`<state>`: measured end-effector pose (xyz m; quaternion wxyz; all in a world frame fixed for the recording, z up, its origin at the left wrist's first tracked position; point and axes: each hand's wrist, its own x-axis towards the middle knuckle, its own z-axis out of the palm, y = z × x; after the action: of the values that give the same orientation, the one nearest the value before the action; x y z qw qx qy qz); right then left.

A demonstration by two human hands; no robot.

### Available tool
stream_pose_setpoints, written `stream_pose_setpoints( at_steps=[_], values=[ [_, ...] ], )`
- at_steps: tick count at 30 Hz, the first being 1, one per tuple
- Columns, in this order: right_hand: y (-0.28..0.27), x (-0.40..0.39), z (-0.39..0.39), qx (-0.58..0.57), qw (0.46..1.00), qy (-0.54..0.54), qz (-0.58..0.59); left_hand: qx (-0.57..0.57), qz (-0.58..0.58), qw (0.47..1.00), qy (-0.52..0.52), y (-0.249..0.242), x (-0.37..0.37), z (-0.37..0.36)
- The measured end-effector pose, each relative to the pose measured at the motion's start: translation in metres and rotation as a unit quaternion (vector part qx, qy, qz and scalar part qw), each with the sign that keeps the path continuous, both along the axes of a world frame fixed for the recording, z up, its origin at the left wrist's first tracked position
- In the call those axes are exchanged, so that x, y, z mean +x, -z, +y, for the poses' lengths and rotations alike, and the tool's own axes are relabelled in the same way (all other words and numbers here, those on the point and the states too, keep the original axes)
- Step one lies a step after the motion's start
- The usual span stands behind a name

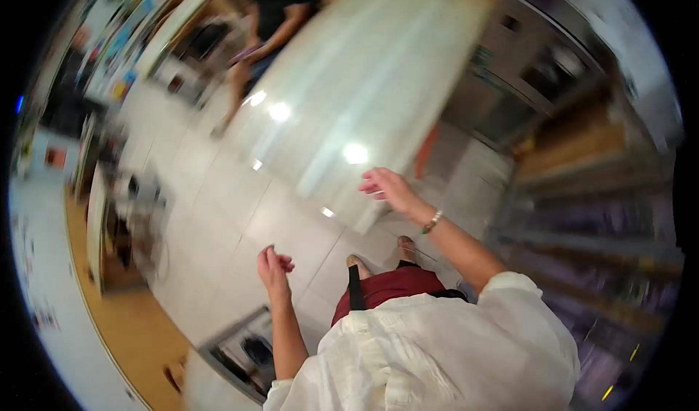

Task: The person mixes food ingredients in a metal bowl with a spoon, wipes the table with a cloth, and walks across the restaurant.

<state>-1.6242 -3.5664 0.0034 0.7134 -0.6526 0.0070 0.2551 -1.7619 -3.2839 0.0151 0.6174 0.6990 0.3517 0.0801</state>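
Note:
My right hand (387, 189) is raised over the near end of a pale, glossy table (364, 83), its fingers loosely bent and apart, holding nothing that I can see. A bracelet circles that wrist. Lower and to the left, my left hand (274, 267) hangs in the air above the tiled floor (218, 200). Its fingers are curled and blurred, so whether anything lies within them is hidden. Neither hand visibly touches an object.
Beyond the table's left side a person (273, 18) in dark clothes sits. Wooden-edged counters (109, 280) line the left. Shelves (597, 243) stand at the right. A dark-framed item (237, 353) is near my left arm.

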Motion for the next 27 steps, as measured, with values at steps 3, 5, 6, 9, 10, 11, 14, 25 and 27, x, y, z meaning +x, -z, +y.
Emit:
stream_pose_setpoints(
  at_steps=[3,5,6,9,10,11,14,25,27],
  values=[
    [0.006,0.050,0.033,0.012,0.997,-0.074,-0.011,0.007,-0.029,0.998,-0.061,0.030,0.000,0.019],
    [0.005,0.076,0.065,0.029,0.992,-0.121,-0.025,-0.001,0.010,0.995,-0.101,0.045,-0.006,0.035],
    [0.008,0.088,0.083,0.041,0.989,-0.135,-0.034,0.004,0.021,0.991,-0.134,0.055,-0.011,0.048],
    [0.013,0.106,0.151,0.014,0.983,-0.166,-0.077,-0.053,0.022,0.970,-0.237,0.083,-0.034,0.101],
    [0.016,0.118,0.165,0.015,0.983,-0.177,-0.051,-0.051,0.017,0.967,-0.251,0.088,-0.032,0.113],
    [0.030,0.122,0.188,0.012,0.980,-0.193,-0.050,-0.044,-0.001,0.959,-0.279,0.099,-0.041,0.133],
    [0.035,0.107,0.255,-0.037,0.964,-0.239,-0.113,-0.043,-0.008,0.939,-0.341,0.080,-0.082,0.191],
    [0.049,0.276,0.399,-0.172,0.973,-0.056,-0.145,-0.038,-0.064,0.978,-0.196,0.094,0.144,0.447],
    [0.086,0.348,0.436,-0.168,0.958,-0.018,-0.231,-0.018,-0.069,0.981,-0.178,0.097,0.193,0.493]
  ],
)
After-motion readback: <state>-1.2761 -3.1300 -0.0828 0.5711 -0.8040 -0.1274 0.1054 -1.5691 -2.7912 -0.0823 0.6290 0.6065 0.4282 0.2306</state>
